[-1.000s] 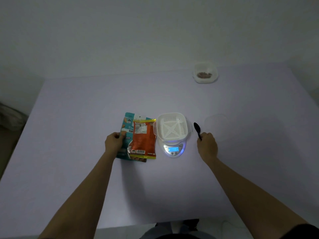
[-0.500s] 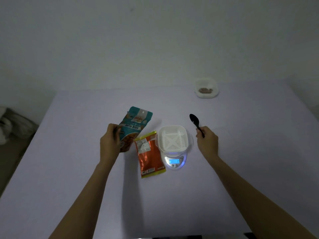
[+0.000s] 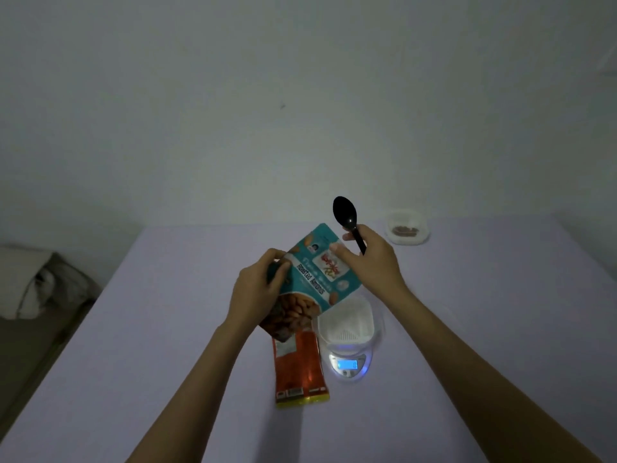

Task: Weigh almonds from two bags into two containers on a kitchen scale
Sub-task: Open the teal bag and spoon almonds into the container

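Head view: the teal bag of roasted almonds is now held up off the counter, at about 11 o'clock from the scale. A second ago it was lying flat under the orange bag. Now it is lifted and tilted, and the orange bag is left alone on the counter, just at 9 o'clock of the scale.

The grip of the left hand is closed on the teal bag's left edge. The right hand has been brought over from 3 o'clock of the scale to the bag's top corner. Its grip is closed round the handle of the black spoon, whose bowl is pointed up at 12 o'clock, and its thumb is laid on the bag's front.

The white container is sat on the scale, and no almonds can be seen in it. The scale's screen is lit blue. The far container, with something brown inside, is seen at 1 o'clock, well apart.

It is judged that the teal bag is about to be opened, so scooping into the white container is not yet begun.
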